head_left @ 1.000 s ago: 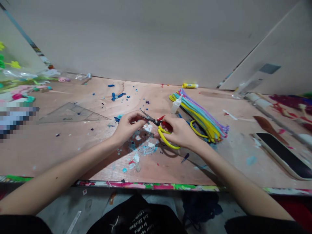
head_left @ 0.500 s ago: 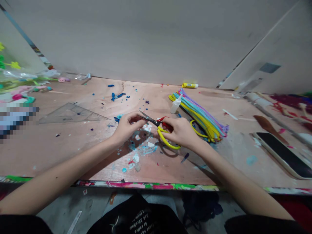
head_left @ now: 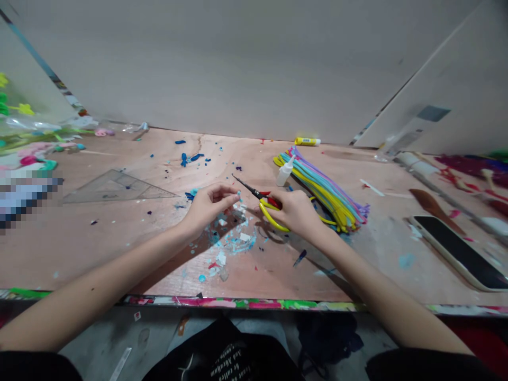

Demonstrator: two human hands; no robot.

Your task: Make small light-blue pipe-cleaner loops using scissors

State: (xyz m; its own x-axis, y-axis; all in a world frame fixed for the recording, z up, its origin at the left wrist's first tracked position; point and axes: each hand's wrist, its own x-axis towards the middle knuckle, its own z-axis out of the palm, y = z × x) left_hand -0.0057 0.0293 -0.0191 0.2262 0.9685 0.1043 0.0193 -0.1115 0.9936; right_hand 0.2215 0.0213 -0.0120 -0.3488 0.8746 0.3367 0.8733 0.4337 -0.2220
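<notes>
My right hand is closed on the red and yellow handles of a pair of scissors. The blades point up and left and lie together. Just left of the tip, my left hand pinches a tiny light blue piece between thumb and fingertips. Blades and piece are apart. Beneath the hands, white and light blue scraps are scattered on the wooden table. A small blue pile sits beside my left hand.
Behind my right hand lie a bundle of coloured pipe cleaners and a white bottle. A glue stick is near the wall. There is a set square at left and a phone at right.
The scissor blades have closed and moved slightly right, away from my left hand. The light blue piece now shows at my left fingertips.
</notes>
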